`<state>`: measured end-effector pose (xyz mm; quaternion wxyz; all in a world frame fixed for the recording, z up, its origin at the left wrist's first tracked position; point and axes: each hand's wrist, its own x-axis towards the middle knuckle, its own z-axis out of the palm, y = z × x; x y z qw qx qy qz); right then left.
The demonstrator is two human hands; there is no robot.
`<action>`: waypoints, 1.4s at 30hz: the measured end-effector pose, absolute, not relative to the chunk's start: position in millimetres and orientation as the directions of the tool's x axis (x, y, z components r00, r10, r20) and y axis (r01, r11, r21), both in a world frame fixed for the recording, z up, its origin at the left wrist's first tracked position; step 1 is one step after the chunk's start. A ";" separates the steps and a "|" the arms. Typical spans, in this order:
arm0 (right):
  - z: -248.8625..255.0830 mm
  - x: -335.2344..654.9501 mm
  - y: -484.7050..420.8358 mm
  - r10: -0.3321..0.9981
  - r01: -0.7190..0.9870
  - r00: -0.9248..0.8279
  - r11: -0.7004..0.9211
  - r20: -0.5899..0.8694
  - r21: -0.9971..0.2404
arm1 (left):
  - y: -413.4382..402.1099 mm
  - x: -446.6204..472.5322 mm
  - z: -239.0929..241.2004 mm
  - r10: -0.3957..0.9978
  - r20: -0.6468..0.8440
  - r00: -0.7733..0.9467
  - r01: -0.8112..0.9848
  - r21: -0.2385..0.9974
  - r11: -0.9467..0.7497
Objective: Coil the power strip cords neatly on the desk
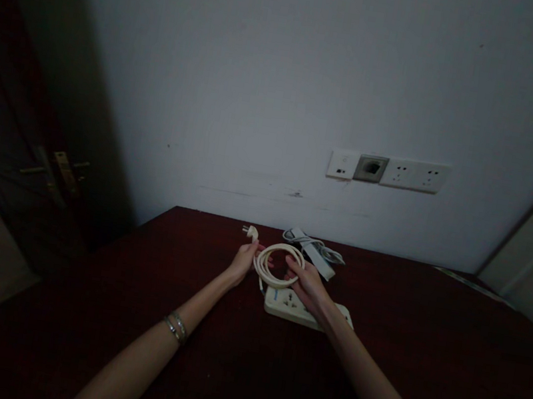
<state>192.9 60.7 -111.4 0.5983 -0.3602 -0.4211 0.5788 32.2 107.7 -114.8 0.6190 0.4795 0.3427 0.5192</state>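
A cream power cord (263,268) is coiled in several loops between my two hands, just above the dark red table. My left hand (242,263) is closed on the cord at the coil's left side, with the plug (252,232) sticking up past the fingers, its prongs pointing left. On the right side of the loops, my right hand (305,280) is closed round the coil, thumb on top. Below the coil lies the cream power strip (287,305), joined to the cord at its left end. My right wrist covers part of the strip.
Behind my right hand lies a second white power strip (321,261) with its grey-white cord bundled on it. The table (200,364) meets a pale wall holding several socket plates (414,175). At the left stands a dark door with a brass handle (65,173).
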 end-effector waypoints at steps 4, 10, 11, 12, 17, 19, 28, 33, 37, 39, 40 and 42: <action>-116.6 192.9 63.4 0.991 -0.295 0.000 0.126 0.131 -0.947 | 103.0 35.5 -107.0 0.977 0.022 0.210 -0.419 0.905 0.069; -120.2 192.2 65.2 0.978 -0.172 0.008 0.207 0.209 -0.963 | 95.8 39.7 -98.2 0.972 0.076 0.221 -0.322 0.947 -0.001; -120.7 192.2 65.7 0.974 -0.159 0.001 0.223 0.226 -0.962 | 94.7 39.1 -97.5 0.961 0.106 0.256 -0.290 0.957 -0.029; -121.2 192.2 66.4 0.969 -0.151 -0.012 0.242 0.246 -0.959 | 93.6 38.2 -97.0 0.945 0.135 0.298 -0.266 0.963 -0.054; -122.0 192.5 68.1 0.940 -0.141 -0.049 0.327 0.336 -0.934 | 90.0 37.0 -97.0 0.921 0.188 0.341 -0.237 0.965 -0.110; -118.8 193.1 65.4 0.942 -0.095 -0.037 0.330 0.335 -0.939 | 89.5 39.6 -98.4 0.940 0.211 0.270 -0.243 0.959 -0.145; -100.2 203.2 47.3 0.917 -0.003 -0.299 0.276 0.264 -0.961 | 85.6 49.3 -101.5 0.994 0.077 0.072 -0.365 0.930 -0.045; -104.5 204.5 49.4 0.908 0.014 -0.300 0.311 0.292 -0.950 | 84.4 50.9 -100.7 0.986 -0.106 0.130 -0.384 0.911 0.148; -103.8 202.8 49.9 0.904 0.042 -0.268 0.357 0.334 -0.933 | 81.4 53.1 -98.6 0.993 -0.026 0.114 -0.412 0.908 0.071; -102.9 202.3 49.8 0.896 0.050 -0.288 0.366 0.338 -0.929 | 79.5 53.5 -97.6 0.996 0.014 0.093 -0.396 0.918 0.024; -102.7 202.2 49.8 0.893 0.054 -0.297 0.369 0.337 -0.928 | 78.7 53.4 -97.2 0.996 0.025 0.085 -0.373 0.928 0.009; -103.0 202.5 49.9 0.891 0.059 -0.313 0.363 0.328 -0.930 | 77.6 52.4 -96.4 0.996 0.040 0.078 -0.303 0.953 -0.015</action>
